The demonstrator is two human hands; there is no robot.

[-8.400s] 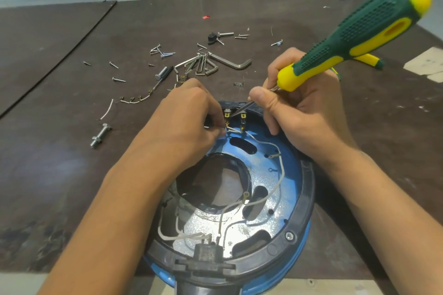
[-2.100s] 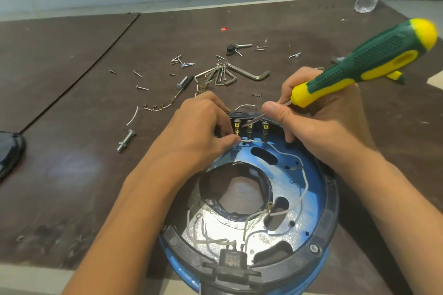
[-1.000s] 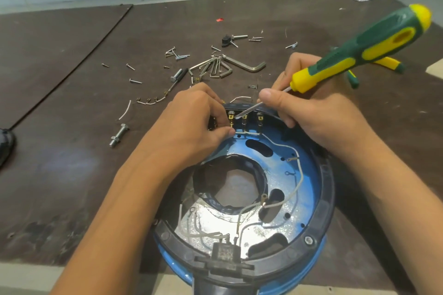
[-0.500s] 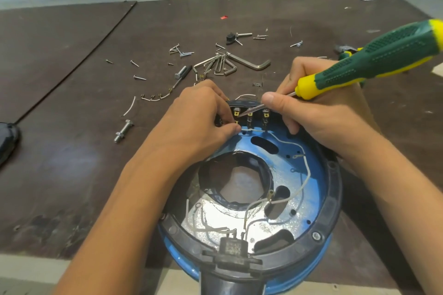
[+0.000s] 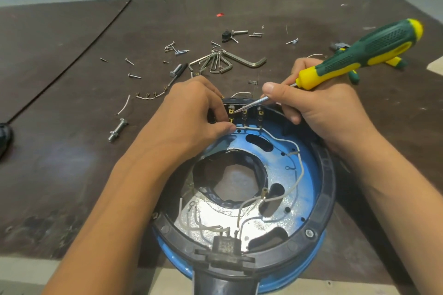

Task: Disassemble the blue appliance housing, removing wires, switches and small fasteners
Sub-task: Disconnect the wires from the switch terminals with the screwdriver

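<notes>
Blue metal ringed in black: the blue housing (image 5: pixel 311 199) is sitting open side up at the near edge of the table (image 5: pixel 72 79), and we are watching the wiring stage. The left hand (image 5: pixel 191 115) is curling over the far rim, thumb and fingertip pinching the end of the white wire (image 5: pixel 300 170) where it is meeting the leftmost tab of the switch block (image 5: pixel 244 110). The right hand (image 5: pixel 321 112) is gripping the screwdriver (image 5: pixel 364 50) low down by the shaft, thumb lying along the metal. The tip is touching that same left tab, and to my eye it is levering the connector free.

Plenty is showing as done. Loose screws (image 5: pixel 134 76) are lying scattered across the far table, with the hex keys (image 5: pixel 223 62) fanned out just beside them. A bolt (image 5: pixel 117 129) is lying off to the left, and wire offcuts (image 5: pixel 148 96) with brass ends are lying near the left hand.

Plenty is waiting too. The switch block is sitting in its seat, and the white wire is looping round the right side of the plate. Thinner leads are running to the black connector (image 5: pixel 226 245) at the near rim, and a rim screw (image 5: pixel 309 232) is sitting in place. I am calling it partway, perhaps half.
</notes>
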